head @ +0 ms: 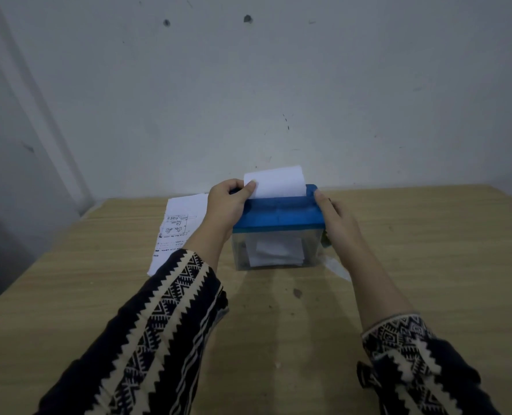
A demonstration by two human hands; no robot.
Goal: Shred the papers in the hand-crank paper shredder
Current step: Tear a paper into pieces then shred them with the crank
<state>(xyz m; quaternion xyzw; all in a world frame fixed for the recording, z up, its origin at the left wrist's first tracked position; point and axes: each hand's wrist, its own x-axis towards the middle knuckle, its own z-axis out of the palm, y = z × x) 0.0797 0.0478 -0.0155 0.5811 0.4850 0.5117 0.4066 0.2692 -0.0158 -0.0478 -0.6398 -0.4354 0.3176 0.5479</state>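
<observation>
Sleeves (164, 310) — left hand (227, 202) pinches paper (278, 182) in shredder (278, 212); printed sheet (176, 229) illegible.

A light wooden table (428, 265) stands against a scuffed grey wall (278, 85).

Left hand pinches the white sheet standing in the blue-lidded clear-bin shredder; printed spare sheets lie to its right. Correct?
Wrong side: the head view shows the printed spare sheets lying left of the blue-lidded clear-bin shredder. The left hand does pinch the white sheet.
</observation>
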